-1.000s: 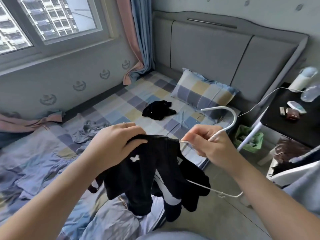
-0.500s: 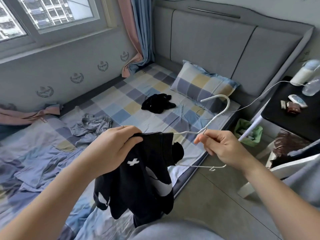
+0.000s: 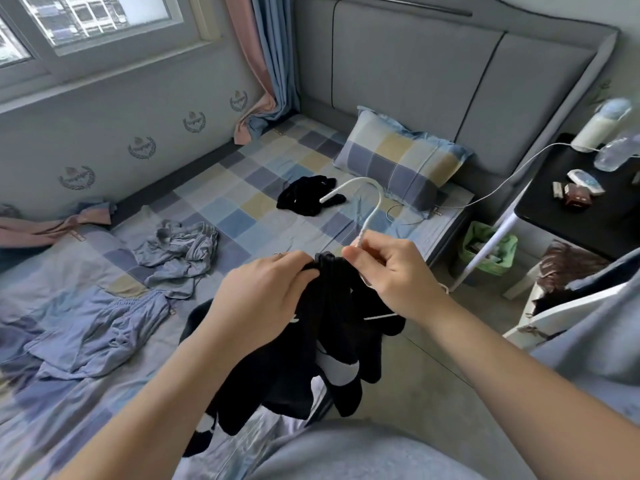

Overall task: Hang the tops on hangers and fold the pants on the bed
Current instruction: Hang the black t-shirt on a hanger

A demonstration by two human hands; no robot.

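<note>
Holding a black top (image 3: 311, 358) and white hanger (image 3: 372, 199) over the edge of the bed (image 3: 242, 209).
Your left hand (image 3: 263, 292) grips the top's bunched fabric; your right hand (image 3: 388, 271), just beside it, pinches the hanger's stem under the hook. Beyond them lie crumpled grey-blue clothes (image 3: 180, 251), then a black garment (image 3: 304, 199) near the checked pillow (image 3: 398, 164).

A black top (image 3: 294, 358) with white markings is seen on a white hanger (image 3: 372, 209). The bed (image 3: 242, 209) and pillow (image 3: 398, 161) are covered in blue, grey and yellow checks; the headboard (image 3: 433, 74) is grey.
</note>
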